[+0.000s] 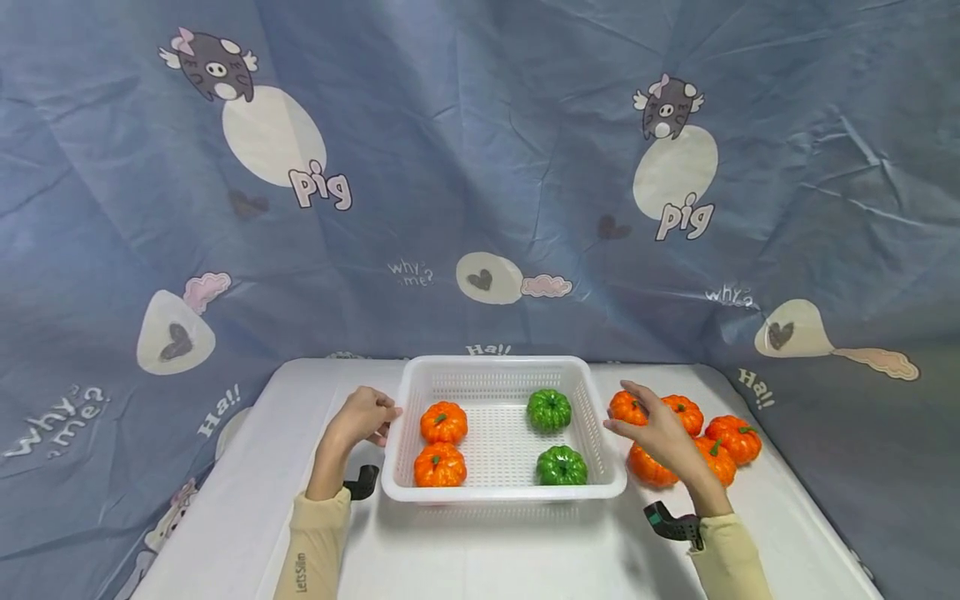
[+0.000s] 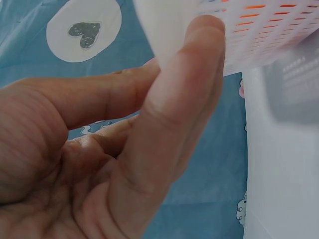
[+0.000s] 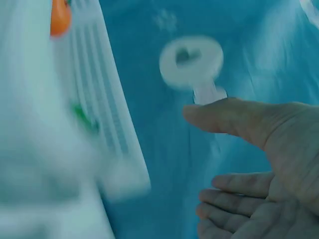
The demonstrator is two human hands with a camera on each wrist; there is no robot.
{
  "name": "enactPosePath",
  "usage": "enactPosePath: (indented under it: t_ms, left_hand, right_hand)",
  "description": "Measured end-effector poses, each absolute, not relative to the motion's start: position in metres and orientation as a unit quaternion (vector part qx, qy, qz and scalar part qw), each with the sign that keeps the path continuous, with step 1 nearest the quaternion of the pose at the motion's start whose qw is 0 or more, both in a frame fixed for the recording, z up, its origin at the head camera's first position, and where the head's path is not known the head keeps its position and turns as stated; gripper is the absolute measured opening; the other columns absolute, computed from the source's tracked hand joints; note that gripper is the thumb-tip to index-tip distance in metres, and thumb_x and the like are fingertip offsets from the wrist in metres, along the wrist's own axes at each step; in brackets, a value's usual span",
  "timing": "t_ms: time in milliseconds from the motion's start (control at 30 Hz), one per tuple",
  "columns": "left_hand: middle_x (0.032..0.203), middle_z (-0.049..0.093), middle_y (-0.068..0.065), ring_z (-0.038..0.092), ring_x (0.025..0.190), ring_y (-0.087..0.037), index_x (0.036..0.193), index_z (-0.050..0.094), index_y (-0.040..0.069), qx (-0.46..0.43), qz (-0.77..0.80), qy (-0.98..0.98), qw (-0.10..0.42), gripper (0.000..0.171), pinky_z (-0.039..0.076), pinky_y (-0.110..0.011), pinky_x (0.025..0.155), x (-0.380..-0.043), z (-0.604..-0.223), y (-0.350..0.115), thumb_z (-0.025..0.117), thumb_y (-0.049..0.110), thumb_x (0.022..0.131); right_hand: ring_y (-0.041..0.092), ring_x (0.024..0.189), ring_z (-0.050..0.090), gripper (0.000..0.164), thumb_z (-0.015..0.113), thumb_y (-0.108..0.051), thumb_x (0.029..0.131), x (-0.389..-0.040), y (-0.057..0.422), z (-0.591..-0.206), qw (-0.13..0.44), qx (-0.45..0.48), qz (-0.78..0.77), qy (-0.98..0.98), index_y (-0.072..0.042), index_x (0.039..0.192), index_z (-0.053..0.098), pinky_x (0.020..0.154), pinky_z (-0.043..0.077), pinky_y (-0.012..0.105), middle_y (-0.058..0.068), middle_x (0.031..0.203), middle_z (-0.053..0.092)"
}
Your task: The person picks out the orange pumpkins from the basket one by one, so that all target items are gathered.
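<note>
A white plastic basket (image 1: pixel 504 493) with slotted walls stands in the middle of the table. Inside it, two orange toy pumpkins (image 1: pixel 444 423) lie on the left and two green toy pumpkins (image 1: pixel 549 411) on the right. At the basket's left rim, my left hand (image 1: pixel 365 417) pinches the edge, its bent fingers (image 2: pixel 192 74) against the outer wall in the left wrist view. My right hand (image 1: pixel 663 433) is just off the right rim, thumb and fingers spread, holding nothing. In the right wrist view a gap separates the thumb (image 3: pixel 224 117) from the basket.
Several more orange pumpkins (image 1: pixel 733 439) lie on the white tablecloth (image 1: pixel 487 558) right of the basket, partly hidden by my right hand and forearm. Behind the table hangs a blue printed curtain (image 1: pixel 420 200). Each wrist carries a black camera mount (image 1: pixel 672 525).
</note>
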State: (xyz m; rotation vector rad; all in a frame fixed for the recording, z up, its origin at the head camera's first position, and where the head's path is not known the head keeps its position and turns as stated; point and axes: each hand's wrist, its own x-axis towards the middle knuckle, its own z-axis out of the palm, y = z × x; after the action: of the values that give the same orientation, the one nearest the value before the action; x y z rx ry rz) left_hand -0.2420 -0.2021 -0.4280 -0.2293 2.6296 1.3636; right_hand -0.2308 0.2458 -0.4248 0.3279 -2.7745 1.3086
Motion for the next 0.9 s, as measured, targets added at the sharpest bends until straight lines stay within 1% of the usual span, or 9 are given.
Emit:
enactPosePath:
  t_ms: [67, 167, 233, 333, 433, 533, 667, 767, 900]
  left_hand:
    - [0.079, 0.066, -0.016, 0.063, 0.059, -0.016, 0.116, 0.06, -0.012, -0.077, 0.459, 0.881, 0.086, 0.031, 0.059, -0.029, 0.052, -0.241, -0.428, -0.202, 0.061, 0.009, 0.093]
    - [0.079, 0.067, -0.016, 0.063, 0.06, -0.016, 0.116, 0.059, -0.013, -0.074, 0.459, 0.881, 0.086, 0.031, 0.059, -0.029, 0.053, -0.241, -0.427, -0.203, 0.06, 0.008, 0.093]
    - [0.08, 0.067, -0.016, 0.063, 0.061, -0.016, 0.117, 0.059, -0.013, -0.076, 0.459, 0.881, 0.085, 0.032, 0.059, -0.029, 0.053, -0.241, -0.427, -0.203, 0.06, 0.009, 0.093]
    - [0.081, 0.067, -0.016, 0.064, 0.061, -0.016, 0.118, 0.059, -0.013, -0.076, 0.462, 0.88, 0.087, 0.032, 0.059, -0.029, 0.054, -0.242, -0.426, -0.203, 0.06, 0.008, 0.094]
    - [0.081, 0.067, -0.016, 0.064, 0.062, -0.016, 0.119, 0.059, -0.012, -0.079, 0.463, 0.878, 0.091, 0.032, 0.06, -0.029, 0.055, -0.244, -0.425, -0.203, 0.06, 0.009, 0.094]
    - [0.08, 0.067, -0.016, 0.064, 0.061, -0.016, 0.119, 0.059, -0.012, -0.08, 0.462, 0.878, 0.092, 0.033, 0.06, -0.029, 0.054, -0.244, -0.426, -0.202, 0.06, 0.009, 0.094]
    - [0.079, 0.066, -0.016, 0.064, 0.059, -0.016, 0.118, 0.059, -0.013, -0.078, 0.46, 0.88, 0.089, 0.032, 0.059, -0.03, 0.053, -0.244, -0.428, -0.202, 0.061, 0.008, 0.093]
    - [0.079, 0.066, -0.016, 0.064, 0.059, -0.016, 0.118, 0.06, -0.012, -0.079, 0.46, 0.88, 0.086, 0.032, 0.059, -0.03, 0.053, -0.242, -0.428, -0.202, 0.061, 0.008, 0.093]
    - [0.078, 0.066, -0.016, 0.064, 0.059, -0.016, 0.117, 0.06, -0.012, -0.082, 0.457, 0.882, 0.084, 0.032, 0.059, -0.03, 0.052, -0.24, -0.428, -0.203, 0.062, 0.009, 0.093]
  right_hand:
    - [0.047, 0.135, 0.037, 0.077, 0.077, -0.026, 0.082, -0.233, 0.225, -0.423, 0.017, 0.14, 0.439, -0.887, -0.002, 0.145, 0.038, 0.111, 0.034, 0.059, 0.025, 0.147, 0.04]
    - [0.042, 0.136, 0.039, 0.074, 0.078, -0.023, 0.081, -0.236, 0.191, -0.419, -0.023, 0.195, 0.453, -0.869, -0.005, 0.143, 0.042, 0.112, 0.034, 0.055, 0.021, 0.147, 0.042]
    - [0.039, 0.138, 0.037, 0.073, 0.078, -0.022, 0.081, -0.24, 0.168, -0.416, -0.065, 0.239, 0.46, -0.853, -0.006, 0.143, 0.043, 0.114, 0.032, 0.053, 0.017, 0.148, 0.042]
    - [0.035, 0.137, 0.041, 0.07, 0.078, -0.023, 0.081, -0.249, 0.137, -0.416, -0.116, 0.3, 0.441, -0.838, -0.008, 0.142, 0.046, 0.114, 0.034, 0.05, 0.014, 0.147, 0.045]
    - [0.031, 0.138, 0.041, 0.07, 0.079, -0.024, 0.081, -0.259, 0.11, -0.42, -0.174, 0.327, 0.42, -0.829, -0.012, 0.141, 0.046, 0.116, 0.034, 0.045, 0.01, 0.146, 0.046]
    - [0.032, 0.137, 0.041, 0.066, 0.077, -0.017, 0.082, -0.268, 0.087, -0.428, -0.216, 0.356, 0.401, -0.816, -0.008, 0.14, 0.047, 0.117, 0.033, 0.044, 0.013, 0.145, 0.047]
    - [0.034, 0.136, 0.042, 0.063, 0.073, -0.007, 0.083, -0.275, 0.067, -0.436, -0.251, 0.395, 0.387, -0.795, 0.001, 0.139, 0.046, 0.117, 0.032, 0.044, 0.017, 0.144, 0.047]
    - [0.031, 0.136, 0.043, 0.062, 0.072, -0.006, 0.083, -0.278, 0.058, -0.438, -0.272, 0.398, 0.378, -0.79, 0.0, 0.139, 0.047, 0.118, 0.032, 0.042, 0.015, 0.144, 0.048]
    - [0.03, 0.137, 0.042, 0.062, 0.071, -0.004, 0.083, -0.281, 0.047, -0.441, -0.303, 0.406, 0.364, -0.782, 0.0, 0.139, 0.046, 0.117, 0.032, 0.042, 0.015, 0.144, 0.049]
